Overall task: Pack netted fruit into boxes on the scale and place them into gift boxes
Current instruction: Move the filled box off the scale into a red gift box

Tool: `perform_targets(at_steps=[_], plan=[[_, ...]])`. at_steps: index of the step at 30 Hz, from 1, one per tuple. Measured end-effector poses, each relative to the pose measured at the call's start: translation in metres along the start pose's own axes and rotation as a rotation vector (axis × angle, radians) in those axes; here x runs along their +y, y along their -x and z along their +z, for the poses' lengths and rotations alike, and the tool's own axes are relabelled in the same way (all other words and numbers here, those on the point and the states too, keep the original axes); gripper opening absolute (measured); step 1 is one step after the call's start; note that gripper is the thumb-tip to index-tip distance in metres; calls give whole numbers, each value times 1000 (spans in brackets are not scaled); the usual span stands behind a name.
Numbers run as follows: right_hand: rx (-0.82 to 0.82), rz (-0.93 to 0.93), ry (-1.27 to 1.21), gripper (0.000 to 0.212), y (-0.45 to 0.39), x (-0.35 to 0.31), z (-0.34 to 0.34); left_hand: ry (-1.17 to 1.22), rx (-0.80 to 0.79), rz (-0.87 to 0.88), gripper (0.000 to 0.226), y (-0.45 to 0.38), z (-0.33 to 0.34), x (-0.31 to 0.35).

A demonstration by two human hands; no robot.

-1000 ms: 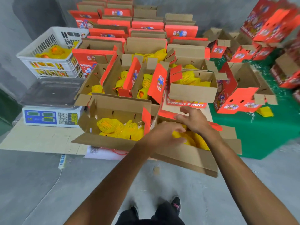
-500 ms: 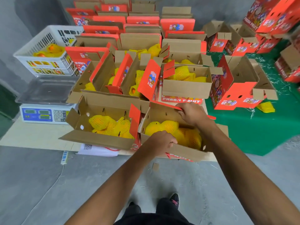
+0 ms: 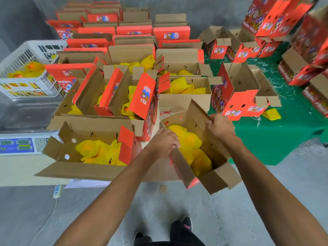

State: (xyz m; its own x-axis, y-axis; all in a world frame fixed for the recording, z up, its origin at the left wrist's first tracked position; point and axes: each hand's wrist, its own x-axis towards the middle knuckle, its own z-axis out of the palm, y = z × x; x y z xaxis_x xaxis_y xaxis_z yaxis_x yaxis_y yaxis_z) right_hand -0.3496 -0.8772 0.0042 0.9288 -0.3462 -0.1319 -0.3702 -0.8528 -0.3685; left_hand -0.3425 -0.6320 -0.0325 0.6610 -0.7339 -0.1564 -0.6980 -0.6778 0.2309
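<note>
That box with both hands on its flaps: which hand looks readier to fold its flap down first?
Probably the left hand: it grips the near flap, already leaning over the fruit. The right hand holds the far flap, which stands more upright.

Both arms reach forward, left hand and right hand curled, gripping.

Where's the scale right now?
The scale sits at the far left of the head view, in front of the white crate, just left of the open fruit box.
</note>
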Motion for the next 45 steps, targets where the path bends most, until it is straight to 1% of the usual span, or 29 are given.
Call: perform_targets(at_steps=[1, 3, 4, 5, 6, 7, 8, 9, 10, 11, 12, 13, 15, 17, 20, 21, 24, 25, 30, 33, 36, 37, 40, 42, 45], plan=[[-4, 49, -40, 28, -2, 2, -1, 77, 72, -51, 28, -3, 7, -5], [9, 143, -137, 30, -6, 4, 0, 365, 241, -179, 32, -3, 21, -9], [16, 176, -185, 29, -8, 5, 2, 515, 309, -261, 45, 1, 29, -10], [15, 195, -221, 28, -10, 7, 3, 653, 354, -345, 63, 6, 35, -9], [5, 204, -244, 27, -12, 8, 4, 783, 362, -445, 80, 10, 43, -9], [-12, 205, -260, 26, -14, 9, 4, 926, 350, -568, 86, 13, 49, -7], [-32, 200, -277, 25, -17, 9, 3, 1083, 302, -714, 80, 15, 51, -5], [-51, 197, -304, 24, -19, 9, 3, 1293, 209, -863, 71, 15, 50, -2], [-63, 198, -334, 24, -21, 9, 2, 1482, 123, -960, 66, 15, 49, 1], [-74, 203, -360, 23, -23, 10, 1, 1612, 82, -1002, 62, 14, 48, 2], [-84, 207, -380, 22, -24, 10, 1, 1662, 86, -1025, 56, 12, 49, 1], [-92, 210, -398, 21, -25, 10, 0, 1669, 138, -1039, 50, 10, 50, -2], [-89, 209, -429, 20, -26, 12, 1, 1640, 310, -1057, 43, 8, 50, -7], [-90, 197, -449, 20, -27, 11, 0, 1603, 437, -1067, 35, 9, 47, -10], [-96, 180, -463, 22, -28, 8, 1, 1468, 561, -1051, 10, 11, 35, -15], [-99, 176, -459, 22, -28, 6, 0, 1403, 598, -1034, 8, 11, 29, -17], [-112, 157, -466, 23, -26, -2, -2, 1131, 611, -924, 15, 8, 6, -17], [-120, 146, -471, 23, -25, -7, -2, 1055, 611, -896, 14, 7, -1, -16], [-101, 86, -522, 25, -22, -21, -2, 864, 653, -848, 5, 11, -30, -19], [-69, 43, -554, 25, -24, -27, -7, 827, 706, -827, 11, 14, -54, -30], [-54, 28, -586, 27, -33, -37, -16, 761, 748, -854, 28, 10, -78, -45], [-52, 29, -569, 29, -37, -41, -18, 786, 737, -878, 29, 6, -84, -51], [-52, 36, -498, 30, -49, -48, -16, 957, 672, -911, 20, -12, -90, -65], [-72, 59, -486, 30, -54, -50, -7, 948, 631, -935, 22, -24, -87, -72], [-96, 101, -502, 31, -58, -52, 6, 856, 595, -965, 38, -37, -80, -75]])
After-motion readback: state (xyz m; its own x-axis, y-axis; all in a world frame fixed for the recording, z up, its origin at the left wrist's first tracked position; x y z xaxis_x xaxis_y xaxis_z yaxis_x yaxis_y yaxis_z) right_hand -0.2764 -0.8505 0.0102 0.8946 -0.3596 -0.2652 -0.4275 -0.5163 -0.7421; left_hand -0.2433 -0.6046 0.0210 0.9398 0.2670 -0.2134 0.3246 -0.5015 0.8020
